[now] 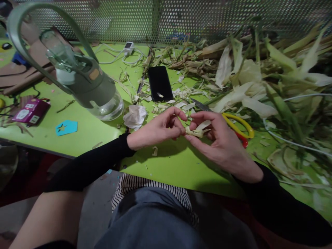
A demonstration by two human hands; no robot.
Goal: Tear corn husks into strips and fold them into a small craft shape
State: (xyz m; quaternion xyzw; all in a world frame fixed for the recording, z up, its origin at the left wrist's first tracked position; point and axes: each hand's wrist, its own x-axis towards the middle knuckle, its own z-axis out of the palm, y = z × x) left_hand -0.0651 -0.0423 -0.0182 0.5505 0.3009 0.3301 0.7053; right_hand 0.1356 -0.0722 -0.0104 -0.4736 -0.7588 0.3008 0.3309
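Note:
Between my two hands is a small pale piece of corn husk (198, 132), bent and partly hidden by fingers. My right hand (220, 141) is closed on it, with thumb and fingers curled about it. My left hand (162, 128) pinches at the husk's left end with thumb and fingertips; what exactly lies in that pinch is too small to make out. Scissors with a yellow and red handle (242, 126) lie just behind my right hand, their dark blade (199, 104) pointing back left. A black phone (160, 83) lies beyond my left hand, a husk scrap on it.
Heaped corn husks (243, 79) cover the right and back of the green table (155, 169). A green-lidded water bottle (95, 90) stands left, near a crumpled paper (135, 117), a blue card (66, 127), a purple box (31, 111) and a white charger (128, 48). A perforated panel (124, 20) stands behind.

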